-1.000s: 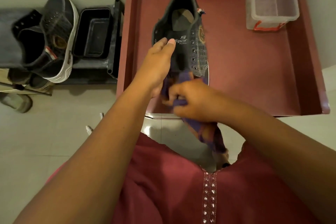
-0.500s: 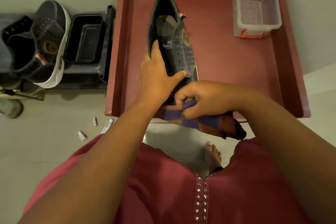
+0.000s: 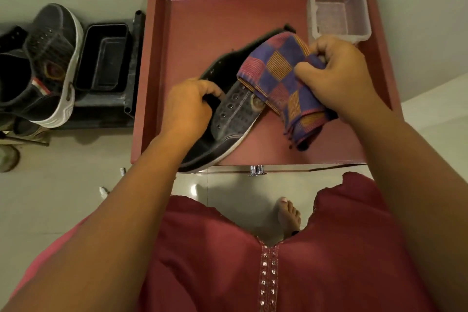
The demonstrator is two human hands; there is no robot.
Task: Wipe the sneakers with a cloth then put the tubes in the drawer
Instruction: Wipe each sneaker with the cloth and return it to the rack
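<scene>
Centre frame, the left hand grips a dark sneaker over the open maroon drawer; the right hand clutches a checked cloth against it. Upper right, a clear plastic tub. Left: another sneaker, black trays, 2 small tubes on the pale tiled floor.

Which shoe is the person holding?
The dark sneaker over the red drawer, gripped by the left hand. The other sneaker stands untouched on the left rack.
</scene>
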